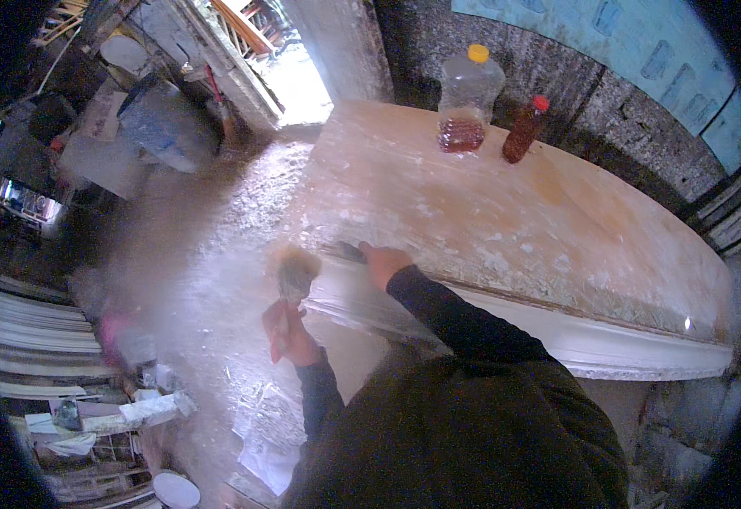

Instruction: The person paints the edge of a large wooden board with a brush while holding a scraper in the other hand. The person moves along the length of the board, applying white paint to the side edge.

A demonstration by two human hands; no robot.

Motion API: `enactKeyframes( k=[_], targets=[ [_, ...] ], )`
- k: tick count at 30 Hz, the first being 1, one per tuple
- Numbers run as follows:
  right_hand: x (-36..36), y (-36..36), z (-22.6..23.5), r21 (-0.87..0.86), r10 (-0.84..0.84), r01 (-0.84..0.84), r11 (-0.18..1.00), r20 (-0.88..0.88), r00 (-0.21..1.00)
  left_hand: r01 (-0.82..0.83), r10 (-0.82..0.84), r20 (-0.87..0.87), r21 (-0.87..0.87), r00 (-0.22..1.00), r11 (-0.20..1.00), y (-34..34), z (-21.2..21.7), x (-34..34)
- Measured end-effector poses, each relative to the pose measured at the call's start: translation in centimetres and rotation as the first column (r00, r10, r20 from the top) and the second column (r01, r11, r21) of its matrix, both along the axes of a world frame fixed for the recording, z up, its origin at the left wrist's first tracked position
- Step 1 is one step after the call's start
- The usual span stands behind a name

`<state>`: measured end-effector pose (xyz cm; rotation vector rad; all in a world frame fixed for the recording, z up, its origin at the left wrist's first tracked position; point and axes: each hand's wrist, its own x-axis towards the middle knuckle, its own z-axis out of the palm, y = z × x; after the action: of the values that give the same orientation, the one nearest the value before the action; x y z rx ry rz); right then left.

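My left hand is closed round the handle of a wide brush, its pale bristles pointing up and blurred. The brush is beside the left end of a long white moulding, which lies along the near edge of a worktable. At that same end, my right hand is closed on a small dark flat piece. It is at the moulding's top edge; its exact kind does not show. My right forearm crosses over the moulding.
At the table's far side stand a large clear bottle with a yellow cap and a smaller bottle of red-brown liquid. A blue barrel is at the back left. Stacked white strips lie at left. Pale dust covers the floor.
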<state>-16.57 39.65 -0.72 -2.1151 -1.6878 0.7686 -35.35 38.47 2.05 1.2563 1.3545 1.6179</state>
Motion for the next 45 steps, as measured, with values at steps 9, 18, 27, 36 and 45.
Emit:
enactKeyframes(
  k=[9,18,27,36,45],
  targets=[
    [-1.3,5.9,-1.7,0.284,0.139,-0.115,0.952,-0.065,0.988,0.034,-0.048,-0.072,-0.179,0.996,0.983,-0.2,-3.4,-3.9],
    [8.8,-10.2,-5.8,0.214,-0.381,0.465,0.859,-0.340,0.860,0.657,-0.601,-0.287,0.169,0.746,0.735,0.8,-9.0,6.3],
    [7.3,-23.6,-0.1,-0.069,-0.754,0.896,0.439,-0.571,0.325,0.380,-0.146,-0.828,0.086,0.542,0.921,14.4,-1.6,-6.2],
    [6.0,-26.7,-0.1,0.020,-0.717,0.814,0.581,-0.461,0.523,0.662,-0.634,0.197,-0.280,0.748,0.695,0.5,-8.0,5.2],
    [8.3,-42.9,-0.8,0.091,-0.798,0.820,0.565,-0.191,0.571,0.385,-0.204,-0.553,0.233,0.808,0.893,5.0,-5.4,-1.6]
  ],
)
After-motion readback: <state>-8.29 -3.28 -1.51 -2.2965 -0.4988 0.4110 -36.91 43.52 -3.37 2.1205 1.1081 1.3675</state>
